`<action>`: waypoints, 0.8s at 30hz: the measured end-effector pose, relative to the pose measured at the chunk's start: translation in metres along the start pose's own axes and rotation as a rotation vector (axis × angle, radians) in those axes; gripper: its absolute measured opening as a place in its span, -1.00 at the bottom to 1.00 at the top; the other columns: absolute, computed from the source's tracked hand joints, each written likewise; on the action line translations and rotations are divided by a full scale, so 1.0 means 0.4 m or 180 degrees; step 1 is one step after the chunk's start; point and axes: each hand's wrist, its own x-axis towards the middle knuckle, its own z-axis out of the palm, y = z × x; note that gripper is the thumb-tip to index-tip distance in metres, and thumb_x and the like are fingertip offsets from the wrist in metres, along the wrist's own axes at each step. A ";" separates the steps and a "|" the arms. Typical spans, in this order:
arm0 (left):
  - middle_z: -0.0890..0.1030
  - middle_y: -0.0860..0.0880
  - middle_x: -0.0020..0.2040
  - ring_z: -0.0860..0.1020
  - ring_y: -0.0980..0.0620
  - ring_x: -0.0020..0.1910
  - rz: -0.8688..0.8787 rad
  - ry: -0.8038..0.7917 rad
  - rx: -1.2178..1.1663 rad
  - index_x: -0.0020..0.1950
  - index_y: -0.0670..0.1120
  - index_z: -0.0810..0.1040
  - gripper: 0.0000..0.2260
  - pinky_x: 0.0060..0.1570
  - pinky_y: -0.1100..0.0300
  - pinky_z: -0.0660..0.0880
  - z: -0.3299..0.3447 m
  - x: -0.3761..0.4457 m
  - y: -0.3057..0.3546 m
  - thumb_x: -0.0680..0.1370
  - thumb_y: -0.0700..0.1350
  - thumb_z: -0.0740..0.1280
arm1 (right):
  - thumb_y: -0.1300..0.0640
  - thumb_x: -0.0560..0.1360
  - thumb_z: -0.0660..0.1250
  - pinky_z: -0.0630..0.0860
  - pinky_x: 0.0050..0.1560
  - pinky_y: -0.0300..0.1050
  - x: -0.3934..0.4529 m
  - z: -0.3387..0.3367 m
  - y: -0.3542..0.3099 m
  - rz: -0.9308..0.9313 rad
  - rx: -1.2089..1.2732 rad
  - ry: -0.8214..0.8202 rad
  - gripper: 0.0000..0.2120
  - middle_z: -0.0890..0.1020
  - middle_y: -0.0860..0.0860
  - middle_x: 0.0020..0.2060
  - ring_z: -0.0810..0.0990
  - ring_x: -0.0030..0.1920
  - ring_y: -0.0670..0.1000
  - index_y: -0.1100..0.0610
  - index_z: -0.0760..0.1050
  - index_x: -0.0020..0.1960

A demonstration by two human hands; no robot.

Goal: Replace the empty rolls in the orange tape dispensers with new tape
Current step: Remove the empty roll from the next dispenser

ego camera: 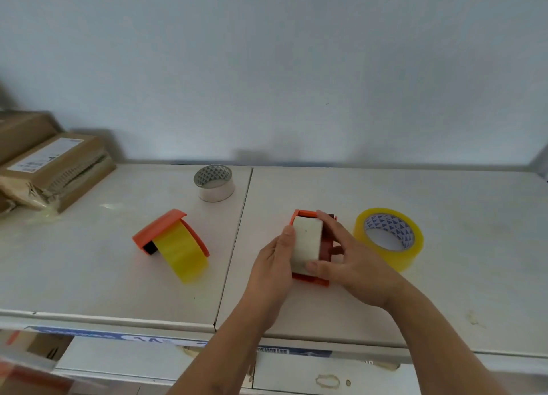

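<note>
Far left, back of the white scuffed surface: stack of brown cardboard parcels, one with a white printed label, edges torn. Left of centre: orange plastic tape dispenser lying on its side, loaded with a roll of yellow translucent tape, well apart from both hands. Behind it, near the wall: empty cardboard core, short cylinder standing on end, triangle print inside, pale outer face.

Centre: second orange plastic dispenser sits on the surface between the two hands, a whitish near-empty roll seated in it (matte, pale face up). Left hand is curled against the roll's left side, thumb on its top left edge, fingers touching it. Right hand wraps the dispenser's right side, thumb pressed on the roll's near lower corner, other fingers over the far orange edge. Both grips closed on the roll/dispenser, not loose.

Just right of the right hand: new roll of yellow glossy translucent tape, lying flat, blue triangle print on the inner core, not touched by either hand.
</note>
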 end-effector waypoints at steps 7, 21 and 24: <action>0.72 0.04 -0.20 0.68 0.11 -0.18 -0.0071 0.0124 -0.0149 -0.14 0.09 0.63 -0.64 -0.18 0.24 0.61 0.009 0.006 0.034 0.60 0.18 0.10 | -0.12 0.35 0.52 0.56 -0.03 -0.28 0.008 0.001 0.009 -0.0148 0.0142 0.0294 -0.20 0.53 -0.11 0.24 0.61 0.01 -0.23 -0.22 0.23 0.50; 0.65 -0.03 -0.34 0.56 0.02 -0.30 -0.0120 0.0828 -0.0375 -0.39 0.01 0.60 -0.50 -0.04 0.02 0.50 0.009 -0.002 0.102 0.61 0.17 0.10 | 0.00 0.32 0.34 0.48 0.06 -0.29 0.021 -0.049 -0.039 -0.0197 0.0830 0.0609 -0.35 0.58 -0.15 0.22 0.56 0.14 -0.25 -0.12 0.36 0.42; 0.69 -0.08 -0.37 0.62 0.01 -0.29 -0.0061 0.0773 -0.0339 -0.36 -0.05 0.61 -0.44 -0.10 0.11 0.43 0.007 -0.004 0.095 0.62 0.19 0.03 | -0.07 0.38 0.35 0.51 0.21 0.00 0.063 -0.074 -0.058 -0.0093 0.0572 0.0869 -0.43 0.59 -0.04 0.19 0.56 0.20 -0.01 -0.12 0.42 0.39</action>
